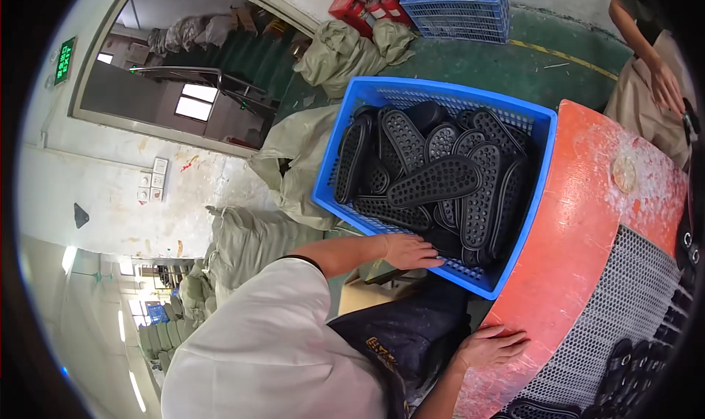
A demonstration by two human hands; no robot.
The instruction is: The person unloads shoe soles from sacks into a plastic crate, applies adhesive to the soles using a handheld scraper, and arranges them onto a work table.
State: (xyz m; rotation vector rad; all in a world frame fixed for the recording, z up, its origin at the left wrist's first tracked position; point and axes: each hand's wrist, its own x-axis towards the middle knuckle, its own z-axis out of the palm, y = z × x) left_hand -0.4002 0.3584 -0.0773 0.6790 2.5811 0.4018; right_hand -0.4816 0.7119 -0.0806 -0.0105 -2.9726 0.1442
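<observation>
A blue plastic crate (547, 171) sits before me, heaped with black shoe soles (433, 183) that have round dimples. Across the crate's near rim lies my left hand (411, 251), its fingers stretched out over the edge. My right hand (490, 347) rests flat on the worn orange tabletop (562, 221), fingers spread and nothing held. Beside it, a grey honeycomb mesh surface (598, 323) is set against the orange part. More black footwear pieces (624, 371) stand in rows at the lower right.
Pale woven sacks (294, 165) stand left of the crate. Blue stacked crates (459, 15) and a red box of fire extinguishers (371, 8) are at the back. Another person's hand (664, 88) shows at upper right. A doorway (198, 74) opens onto stairs.
</observation>
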